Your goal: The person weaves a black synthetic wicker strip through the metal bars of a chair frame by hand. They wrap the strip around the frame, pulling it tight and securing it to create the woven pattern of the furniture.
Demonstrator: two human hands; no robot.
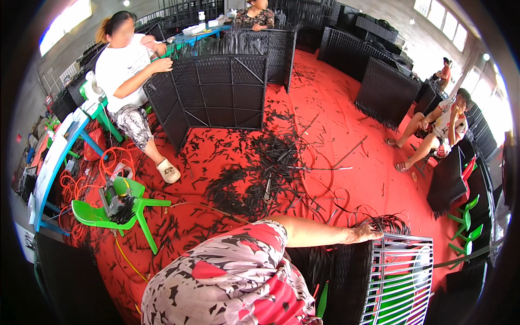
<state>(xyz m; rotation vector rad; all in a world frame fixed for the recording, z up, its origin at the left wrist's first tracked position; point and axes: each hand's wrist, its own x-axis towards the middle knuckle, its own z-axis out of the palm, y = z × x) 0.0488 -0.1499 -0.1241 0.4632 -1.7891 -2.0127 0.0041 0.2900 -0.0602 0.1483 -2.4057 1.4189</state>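
From the floral sleeve my left arm reaches to the right. My left hand (pixel 367 232) grips the upper corner of a grey metal frame (pixel 402 238) with many parallel bars. Black woven strips (pixel 346 276) cover the side of that frame nearest me, below my forearm. Loose black strips (pixel 391 223) curl out just beyond the hand. Some green and red shows between the bars. My right hand is out of sight.
Black offcuts (pixel 279 154) litter the red floor covering (pixel 336 124). A green plastic chair (pixel 143 203) holds a tool, with orange hose (pixel 81 189) nearby. A person (pixel 127 65) stands by a black woven panel (pixel 222 92); another person (pixel 449 122) sits at right.
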